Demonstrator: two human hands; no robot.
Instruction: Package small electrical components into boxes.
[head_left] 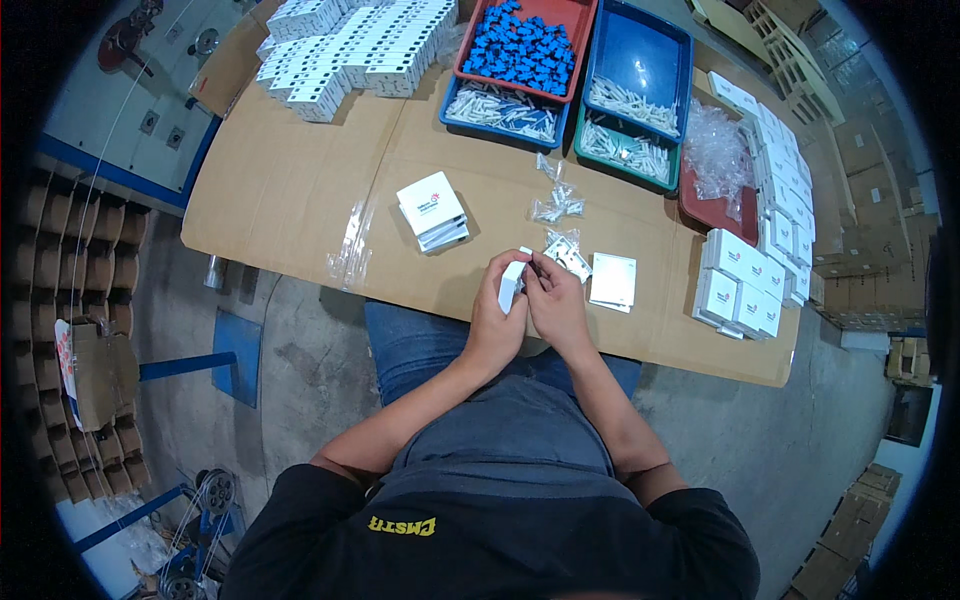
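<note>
Close to the table's front edge, my left hand [492, 318] is closed around a small white box [511, 285], which is tilted on edge. My right hand [560, 306] meets it from the right, its fingers pinched at the box's edge; exactly what those fingertips grip is hidden. Just beyond the right hand lies a clear bag with white parts [568, 252]. White square plates [612, 281] lie to its right. Farther back are small clear bags of white pieces [557, 203]. A short stack of white boxes [433, 212] stands to the left of my hands.
Long rows of white boxes [350, 55] fill the back left. A red tray [572, 75] of blue parts sits on a blue tray [452, 122]; beside them are blue and green trays [588, 155] of white pieces. At right, a red tray [715, 225] holds clear bags, near stacked white boxes [742, 280].
</note>
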